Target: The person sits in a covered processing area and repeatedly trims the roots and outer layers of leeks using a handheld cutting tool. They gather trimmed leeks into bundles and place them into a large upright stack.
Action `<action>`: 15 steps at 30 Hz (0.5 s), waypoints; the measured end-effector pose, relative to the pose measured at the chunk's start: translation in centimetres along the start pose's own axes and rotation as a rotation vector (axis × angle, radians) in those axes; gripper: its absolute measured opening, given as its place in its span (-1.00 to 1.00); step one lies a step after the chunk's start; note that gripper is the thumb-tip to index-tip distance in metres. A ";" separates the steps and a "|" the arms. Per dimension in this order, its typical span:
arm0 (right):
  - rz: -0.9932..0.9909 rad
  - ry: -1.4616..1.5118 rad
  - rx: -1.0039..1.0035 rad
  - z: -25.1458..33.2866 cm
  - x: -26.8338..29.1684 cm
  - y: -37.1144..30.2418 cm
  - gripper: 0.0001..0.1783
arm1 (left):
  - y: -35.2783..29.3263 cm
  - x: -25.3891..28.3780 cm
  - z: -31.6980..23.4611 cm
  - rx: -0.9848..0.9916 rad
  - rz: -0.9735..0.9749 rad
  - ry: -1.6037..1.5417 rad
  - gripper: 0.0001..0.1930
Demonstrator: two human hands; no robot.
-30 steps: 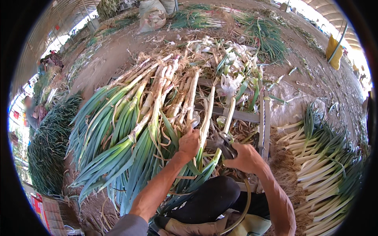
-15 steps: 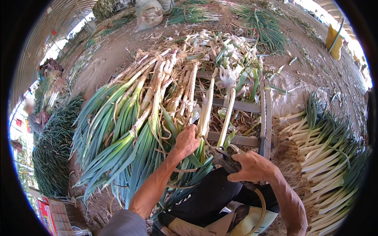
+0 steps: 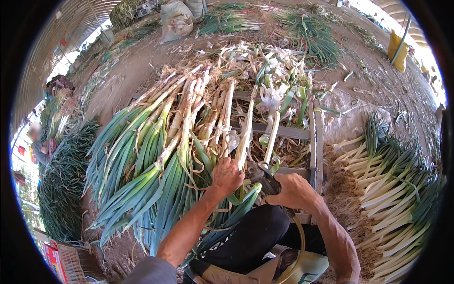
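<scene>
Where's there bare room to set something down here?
Mostly bare brown dirt floor beyond the long green-leaved stalks, leftward; a flat beige sheet, lightly littered, between the grey metal frame and the white-stemmed green row. Crowded around the left hand.

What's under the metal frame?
Dry leaf scraps show through gaps in the metal frame. Further left, the long onions lie across it, so what's beneath there can't be seen.
</scene>
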State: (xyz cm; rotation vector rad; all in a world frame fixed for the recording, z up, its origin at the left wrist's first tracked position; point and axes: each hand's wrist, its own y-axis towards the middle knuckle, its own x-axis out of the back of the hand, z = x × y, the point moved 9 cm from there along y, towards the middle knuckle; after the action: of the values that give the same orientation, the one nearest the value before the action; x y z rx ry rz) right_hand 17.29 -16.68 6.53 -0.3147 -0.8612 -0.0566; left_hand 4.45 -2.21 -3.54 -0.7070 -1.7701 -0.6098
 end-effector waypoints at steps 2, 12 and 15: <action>-0.048 0.007 -0.004 -0.6 -0.1 1.1 -0.42 | 0.2 0.0 -0.4 -0.014 -0.007 0.039 -0.61; -0.162 -0.033 -0.132 -2.5 0.1 6.5 -0.40 | 2.0 -0.8 -0.9 0.090 0.087 0.042 -0.60; -0.197 -0.005 -0.138 -2.8 0.5 8.1 -0.41 | 2.1 -1.2 -0.5 0.106 0.132 0.019 -0.59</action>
State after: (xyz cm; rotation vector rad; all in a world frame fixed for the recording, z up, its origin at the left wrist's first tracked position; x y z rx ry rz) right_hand 21.16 -9.71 3.19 -0.3583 -0.8936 -0.2996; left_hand 6.61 -1.33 -4.44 -0.7353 -1.7096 -0.4295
